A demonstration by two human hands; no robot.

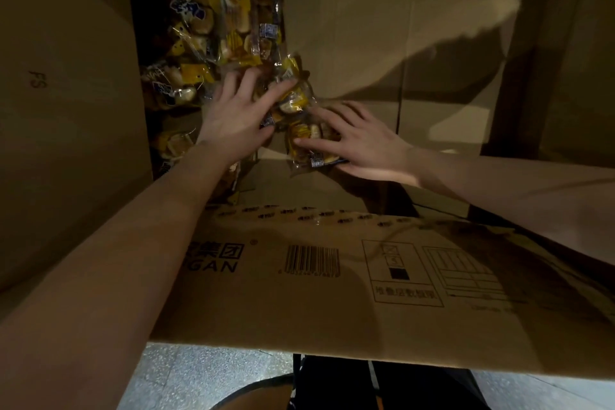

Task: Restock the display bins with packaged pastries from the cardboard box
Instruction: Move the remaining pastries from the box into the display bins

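I look down into a large open cardboard box (349, 43). Yellow-wrapped packaged pastries (226, 17) lie heaped against its left inner wall. My left hand (236, 113) reaches into the heap and its fingers curl round a few packets (294, 100). My right hand (359, 140) lies beside it, fingers on top and thumb underneath a packet (306, 143) on the box floor. Both forearms pass over the near flap. No display bin is in view.
The near box flap (332, 276) with a barcode and printed text lies folded toward me. The left flap (66, 93) stands up at the left. Another flap (565, 60) rises at the right. Grey floor (199, 376) shows below.
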